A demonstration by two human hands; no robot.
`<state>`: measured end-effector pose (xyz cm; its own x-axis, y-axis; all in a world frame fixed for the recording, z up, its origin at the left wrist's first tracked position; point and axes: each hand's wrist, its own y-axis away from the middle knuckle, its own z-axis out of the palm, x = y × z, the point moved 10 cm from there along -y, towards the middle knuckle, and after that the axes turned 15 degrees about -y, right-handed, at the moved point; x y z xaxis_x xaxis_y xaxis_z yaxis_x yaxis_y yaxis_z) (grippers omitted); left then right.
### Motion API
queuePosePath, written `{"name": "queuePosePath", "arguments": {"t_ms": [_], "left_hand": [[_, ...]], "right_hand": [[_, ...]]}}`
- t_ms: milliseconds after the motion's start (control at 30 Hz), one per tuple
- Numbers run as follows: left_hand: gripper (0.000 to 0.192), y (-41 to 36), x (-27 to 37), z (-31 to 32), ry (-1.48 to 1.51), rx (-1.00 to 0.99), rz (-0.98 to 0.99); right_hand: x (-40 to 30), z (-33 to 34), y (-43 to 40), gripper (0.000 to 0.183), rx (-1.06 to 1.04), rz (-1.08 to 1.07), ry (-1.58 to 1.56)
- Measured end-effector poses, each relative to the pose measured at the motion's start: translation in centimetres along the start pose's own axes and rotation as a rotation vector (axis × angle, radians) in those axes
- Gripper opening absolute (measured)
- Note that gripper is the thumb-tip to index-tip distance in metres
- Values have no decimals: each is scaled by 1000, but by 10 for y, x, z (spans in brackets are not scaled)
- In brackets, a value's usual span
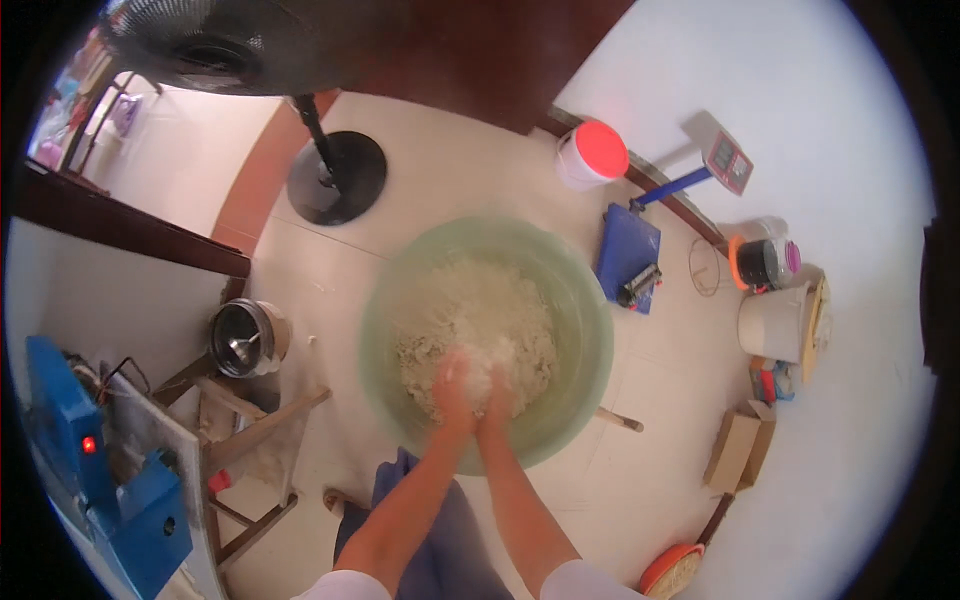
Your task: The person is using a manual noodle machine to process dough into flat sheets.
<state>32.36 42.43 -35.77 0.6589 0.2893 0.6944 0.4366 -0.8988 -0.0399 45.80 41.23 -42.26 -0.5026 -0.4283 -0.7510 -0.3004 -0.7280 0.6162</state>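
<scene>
A large round green basin (pixel 581 375) stands on the tiled floor before me. A heap of pale, crumbly, flour-like material (pixel 480 300) fills much of its bottom. My left hand (pixel 454 382) and my right hand (pixel 499 386) reach side by side into the near part of the heap. Some of the pale material lies between and over the fingers. The fingers are blurred and partly covered, so their grip cannot be made out.
A pedestal fan (pixel 337 180) stands at the upper left. At the upper right are a lidded bucket (pixel 589 157) and a blue platform scale (pixel 626 247). A blue machine (pixel 135 517) is on a stand at the lower left. A handle (pixel 621 420) juts out right of the basin.
</scene>
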Motion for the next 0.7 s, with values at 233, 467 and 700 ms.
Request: {"name": "queuePosePath", "arguments": {"t_ms": [233, 467, 700], "left_hand": [[25, 13, 80, -36, 238, -18, 43], [24, 23, 136, -106, 1090, -238, -349], [24, 16, 147, -276, 942, 102, -66]], "right_hand": [[-103, -4, 58, 37, -67, -322, 158], [-183, 72, 175, 38, -317, -193, -277], [-216, 144, 288, 39, -473, -433, -114]]}}
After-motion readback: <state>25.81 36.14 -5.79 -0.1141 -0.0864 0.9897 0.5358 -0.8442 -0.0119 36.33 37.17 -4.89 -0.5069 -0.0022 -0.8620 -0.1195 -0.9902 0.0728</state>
